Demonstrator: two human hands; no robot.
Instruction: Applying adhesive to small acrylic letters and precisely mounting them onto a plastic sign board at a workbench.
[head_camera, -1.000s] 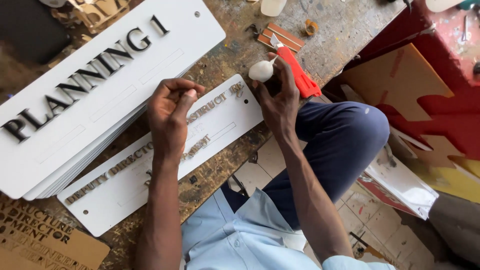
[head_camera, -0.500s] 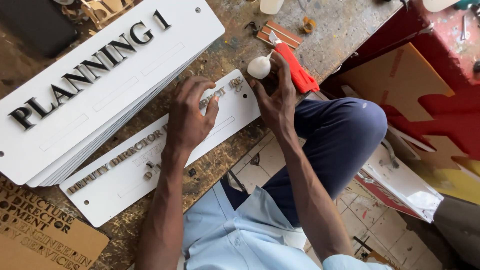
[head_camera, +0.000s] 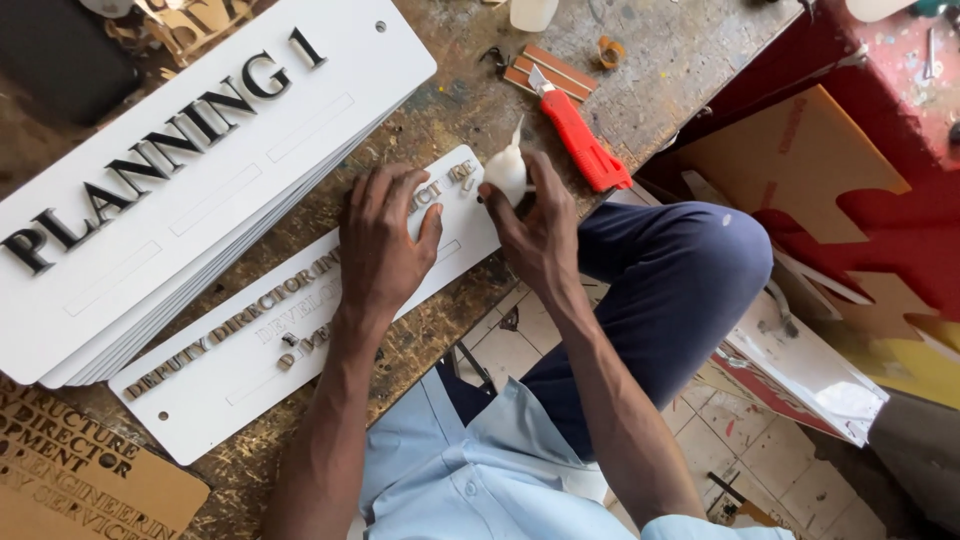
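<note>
Nearest, at the bottom edge, one pale blue shirt (head_camera: 470, 470) and one bent knee in dark blue trousers (head_camera: 670, 290) beside the workbench (head_camera: 460, 110). At lower left, one brown cardboard sheet (head_camera: 80, 480) with cut-out lettering. Above it, one narrow white sign plate (head_camera: 250, 350) lying slantwise on the bench, small metallic letters stuck along it in rows. Left hand (head_camera: 385, 245) pressed flat on that plate, fingers spread apart and holding nothing. Right hand (head_camera: 535, 225) just beside it at the plate's right end, fingers closed around one small white glue bottle (head_camera: 506, 172), nozzle tilted up and to the right. Farther back, one stack of larger white sign plates (head_camera: 200, 160), the top one bearing big dark letters; number of plates in the stack impossible to count. To the right, one red utility knife (head_camera: 580, 140) resting near two thin brown strips (head_camera: 550, 72). Farthest, at the bench's far edge, one white container (head_camera: 532, 12), cut off by the frame.
</note>
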